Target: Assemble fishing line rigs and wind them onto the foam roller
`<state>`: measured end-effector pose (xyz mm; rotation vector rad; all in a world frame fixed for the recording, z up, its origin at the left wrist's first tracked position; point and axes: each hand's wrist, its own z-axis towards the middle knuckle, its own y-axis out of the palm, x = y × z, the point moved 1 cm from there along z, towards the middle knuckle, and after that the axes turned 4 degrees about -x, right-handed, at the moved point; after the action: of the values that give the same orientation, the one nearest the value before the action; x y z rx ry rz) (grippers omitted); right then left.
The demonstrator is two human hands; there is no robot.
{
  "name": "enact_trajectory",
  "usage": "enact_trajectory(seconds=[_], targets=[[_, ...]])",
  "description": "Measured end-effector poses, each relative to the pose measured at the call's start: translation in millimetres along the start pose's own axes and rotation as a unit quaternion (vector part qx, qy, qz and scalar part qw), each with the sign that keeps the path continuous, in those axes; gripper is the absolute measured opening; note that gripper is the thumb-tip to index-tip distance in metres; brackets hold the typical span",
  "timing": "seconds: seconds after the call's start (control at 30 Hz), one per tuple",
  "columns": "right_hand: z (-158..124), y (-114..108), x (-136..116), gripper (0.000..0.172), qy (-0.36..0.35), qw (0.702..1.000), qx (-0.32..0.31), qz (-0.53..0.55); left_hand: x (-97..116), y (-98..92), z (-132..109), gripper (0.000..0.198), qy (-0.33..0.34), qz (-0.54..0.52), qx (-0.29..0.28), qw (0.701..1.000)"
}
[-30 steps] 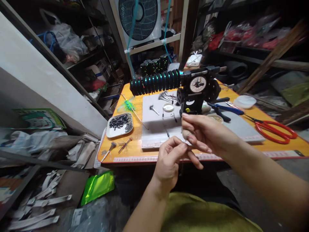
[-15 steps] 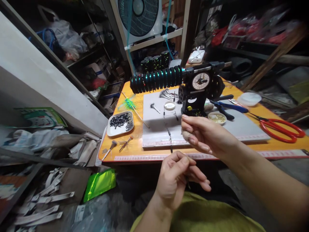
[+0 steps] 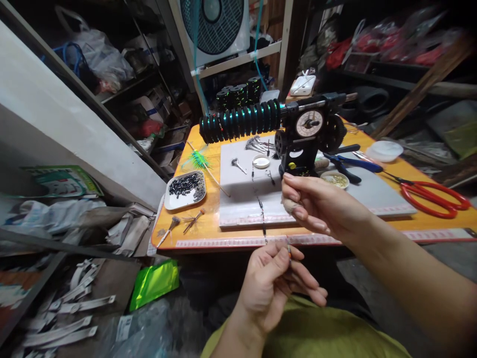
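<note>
Middling light here, seemingly from above, and a soft grey shadow stretches across the white board (image 3: 238,210). Glare flashes off the green packet (image 3: 154,282)! Shelves (image 3: 119,92) sink into gloom. The left hand (image 3: 274,283) reads clearly, its small strand (image 3: 289,252) too soft for detail; outward, red bags (image 3: 428,57) smear and the wooden beam (image 3: 425,89) stretches.

The left hand (image 3: 270,281) partly hides a coloured bit (image 3: 289,252) — the fan (image 3: 212,25) is cropped above.

No text is legible, even on the dial (image 3: 309,123) or ruler strip (image 3: 223,243).
</note>
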<state>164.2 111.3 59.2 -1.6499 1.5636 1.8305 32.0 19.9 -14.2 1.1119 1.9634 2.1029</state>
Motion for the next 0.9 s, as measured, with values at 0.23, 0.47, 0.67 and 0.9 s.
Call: enact_trajectory(seconds=[0.23,0.47,0.67,0.9], targets=[[-2.2,-7.3,-0.5,0.036,-0.041,0.989,0.001,-0.141,3.0,-6.6,-5.6,0.025,0.011,0.014,0.029,0.999],[2.9,-20.7,-33.4,0.031,-0.273,0.865,0.193,-0.375,6.4,-17.6,-7.3,0.035,0.05,0.092,0.083,0.991],[28.1,-15.2,-55.3,0.021,-0.311,0.754,0.23,-0.532,6.9,-25.6,-5.5,0.053,0.054,0.164,0.117,0.978],[57.4,-8.6,-56.3,0.012,-0.309,0.759,0.218,-0.529,15.3,-24.1,-27.5,0.063,0.07,0.478,0.217,0.848]])
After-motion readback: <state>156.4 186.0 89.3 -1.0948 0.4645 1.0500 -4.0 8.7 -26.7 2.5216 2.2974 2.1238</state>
